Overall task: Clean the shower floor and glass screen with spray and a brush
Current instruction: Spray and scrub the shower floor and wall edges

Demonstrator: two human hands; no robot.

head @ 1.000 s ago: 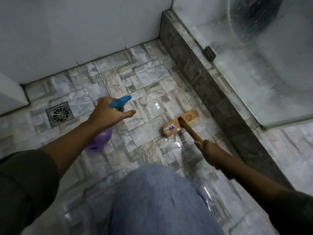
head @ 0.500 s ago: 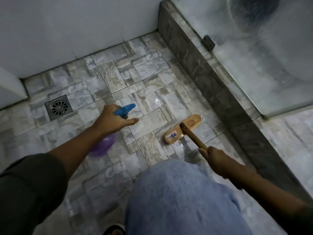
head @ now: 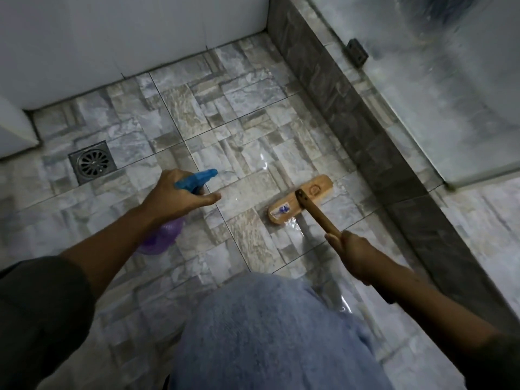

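Over the shower floor (head: pixel 174 108), the left hand (head: pixel 174 197) grips the spray bottle (head: pixel 195 180), nozzle forward to wet it. Right hand (head: pixel 356 253) clasps the brush (head: pixel 315 190), flat for scrubbing.

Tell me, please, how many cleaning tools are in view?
2: a spray bottle in the left hand; a brush on the tiles, handle in the right hand. Others may be hidden.

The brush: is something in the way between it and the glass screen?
Yes. A raised dark stone kerb runs between the brush, which rests on the floor tiles, and the glass screen. The right hand, which grips its handle, would probably have to lift the brush over the kerb.
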